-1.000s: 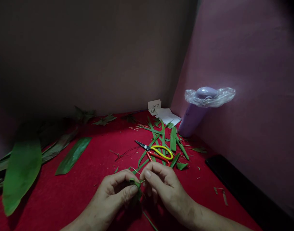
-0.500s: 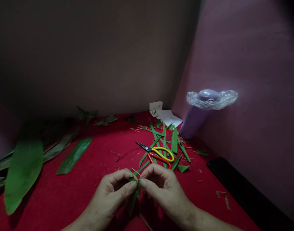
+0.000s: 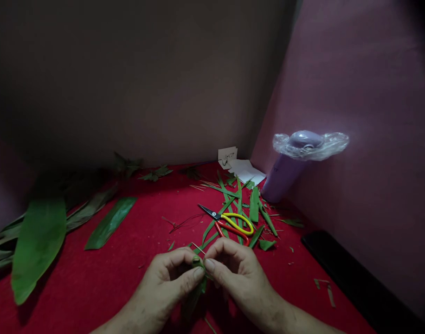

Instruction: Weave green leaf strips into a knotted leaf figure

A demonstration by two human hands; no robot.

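A broad green leaf (image 3: 38, 248) lies far left on the red table (image 3: 104, 287); the left hand (image 3: 172, 278) pinches a small folded leaf piece (image 3: 197, 262), the right hand (image 3: 235, 273) closing fingertips at its edge, just before the scissors (image 3: 233, 221).

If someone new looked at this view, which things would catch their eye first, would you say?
Probably the scissors with one yellow and one red handle, lying among green leaf strips on the red cloth. Next, perhaps, the purple bottle at the right wall, clear plastic around its top.
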